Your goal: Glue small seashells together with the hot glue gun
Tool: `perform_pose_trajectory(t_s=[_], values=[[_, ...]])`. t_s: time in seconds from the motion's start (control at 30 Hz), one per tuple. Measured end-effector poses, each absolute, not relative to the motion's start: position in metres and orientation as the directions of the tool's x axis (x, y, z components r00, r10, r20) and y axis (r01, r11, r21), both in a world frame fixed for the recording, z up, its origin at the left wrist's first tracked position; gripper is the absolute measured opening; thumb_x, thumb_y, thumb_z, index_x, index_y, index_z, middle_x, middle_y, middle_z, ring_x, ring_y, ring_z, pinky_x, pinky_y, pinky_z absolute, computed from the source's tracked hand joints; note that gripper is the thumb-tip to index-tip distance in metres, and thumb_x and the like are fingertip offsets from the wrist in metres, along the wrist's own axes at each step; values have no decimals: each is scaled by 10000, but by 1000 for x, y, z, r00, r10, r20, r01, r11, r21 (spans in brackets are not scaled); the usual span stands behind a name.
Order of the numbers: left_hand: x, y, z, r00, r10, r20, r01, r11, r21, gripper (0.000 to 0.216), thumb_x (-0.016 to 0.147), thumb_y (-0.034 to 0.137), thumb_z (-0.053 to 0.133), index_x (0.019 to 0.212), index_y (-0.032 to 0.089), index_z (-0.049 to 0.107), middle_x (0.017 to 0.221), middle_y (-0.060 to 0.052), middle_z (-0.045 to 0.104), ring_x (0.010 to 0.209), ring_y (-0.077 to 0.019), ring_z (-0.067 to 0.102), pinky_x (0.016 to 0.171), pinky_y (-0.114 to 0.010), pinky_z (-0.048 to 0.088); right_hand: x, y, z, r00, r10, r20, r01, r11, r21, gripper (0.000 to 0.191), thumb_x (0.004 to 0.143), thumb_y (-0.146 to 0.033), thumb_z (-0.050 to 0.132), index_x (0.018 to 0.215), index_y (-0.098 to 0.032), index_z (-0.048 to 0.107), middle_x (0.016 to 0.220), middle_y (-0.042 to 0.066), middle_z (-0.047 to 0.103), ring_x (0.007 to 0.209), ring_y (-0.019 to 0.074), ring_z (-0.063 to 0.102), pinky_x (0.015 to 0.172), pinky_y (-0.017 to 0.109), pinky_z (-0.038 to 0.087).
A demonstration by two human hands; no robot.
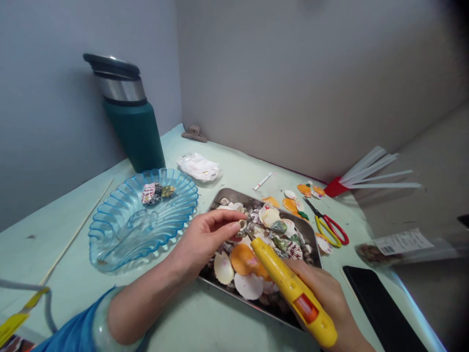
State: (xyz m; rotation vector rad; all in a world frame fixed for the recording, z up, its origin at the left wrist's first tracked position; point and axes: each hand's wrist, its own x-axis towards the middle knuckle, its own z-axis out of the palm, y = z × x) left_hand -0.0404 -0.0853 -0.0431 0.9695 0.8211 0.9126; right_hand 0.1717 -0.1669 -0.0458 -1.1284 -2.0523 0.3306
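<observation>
Over a metal tray point(227, 292) full of seashells, my left hand point(201, 234) pinches a small shell point(242, 226) between thumb and fingertips. My right hand point(322, 288) is wrapped round a yellow glue gun point(289, 283) with a red window in its side. The glue gun's metal tip points at the small shell, very close to it; whether they touch I cannot tell. Beneath the tip lie an orange scallop shell point(242, 259), white scallop shells point(249, 286) and greenish and spotted ones. The fingers of my right hand are partly hidden behind the glue gun.
Left stands a blue clear shell-shaped dish point(110, 234) holding a few shells, with a green bottle point(135, 127) behind. To the right lie red-and-yellow scissors point(331, 230), a black phone point(381, 308), a plastic bag point(403, 247) and a red cup point(335, 187) of translucent sticks. A white packet point(200, 167) lies behind.
</observation>
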Motion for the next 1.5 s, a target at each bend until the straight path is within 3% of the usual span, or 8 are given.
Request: perform_pose_trajectory(t_s=[0.4, 0.7, 1.1, 1.5], values=[[-41, -86, -44, 397, 902, -172, -264, 291, 920, 208, 738, 323, 726, 909, 207, 751, 990, -48, 709, 814, -150, 626, 791, -284, 515, 173, -167, -45, -333, 815, 475, 618, 569, -543, 169, 895, -329, 575, 943, -182, 640, 702, 22, 719, 558, 149, 681, 524, 198, 529], [-42, -85, -44, 402, 894, -198, -207, 300, 931, 242, 726, 340, 733, 926, 204, 749, 910, -38, 715, 738, -135, 618, 717, -248, 500, 171, -168, -41, -314, 827, 465, 638, 547, -542, 173, 888, -335, 561, 878, -183, 644, 611, 0, 679, 462, 128, 624, 457, 195, 477], [-42, -84, -45, 417, 891, -180, -272, 311, 911, 206, 758, 323, 719, 917, 191, 729, 944, -33, 682, 760, -114, 605, 751, -244, 526, 173, -167, -41, -349, 758, 551, 632, 624, -459, 197, 926, -358, 534, 976, -184, 612, 739, 43, 732, 590, 171, 705, 514, 212, 531], [-42, -84, -47, 422, 892, -164, -275, 298, 914, 211, 769, 304, 713, 936, 175, 710, 949, -30, 671, 797, -119, 604, 775, -261, 539, 172, -165, -42, -355, 748, 560, 632, 634, -447, 200, 936, -355, 509, 938, -182, 609, 685, 34, 719, 525, 155, 676, 477, 211, 511]])
